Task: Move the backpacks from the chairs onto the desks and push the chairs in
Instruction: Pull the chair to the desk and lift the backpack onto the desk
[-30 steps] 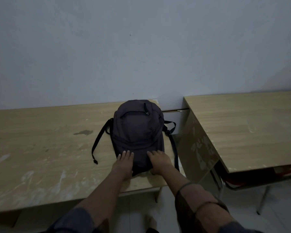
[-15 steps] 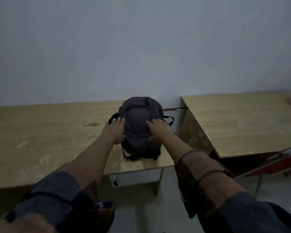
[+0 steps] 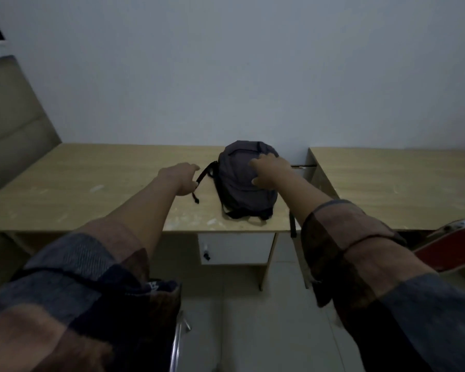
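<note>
At the centre of the frame a dark grey backpack lies on a wooden worktop against a pale wall; the right hand rests flat on its top with fingers spread, while the left hand hovers just left of it beside a loose black strap. A second worktop stands at the right of the frame, apart from the first; a red chair shows at the right edge, and a white drawer unit sits under the first worktop.
</note>
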